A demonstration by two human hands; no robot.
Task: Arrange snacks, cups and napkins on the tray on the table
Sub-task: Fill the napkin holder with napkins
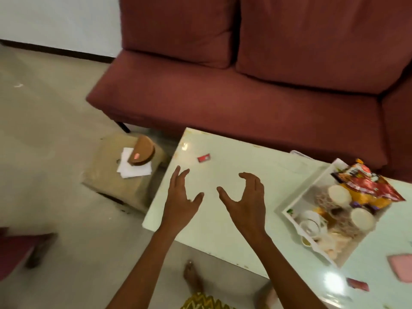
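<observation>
- Hovering above the table (223,219) in the head view, the left hand (180,197) has straight, spread fingers and holds nothing.
- Right hand (247,204): just beside it, fingers loosely curved, thumb wide apart, nothing held.
- Tray (314,185): on the table, right of both hands, carrying a red snack packet (370,181) and cups (338,194).
- Napkins (133,169): under a brown holder (142,152) on a box (111,184) left of the table.

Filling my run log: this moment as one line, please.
left hand open, empty | right hand open, empty | tray: cups, snack bag | napkins: on stool beside table
</observation>
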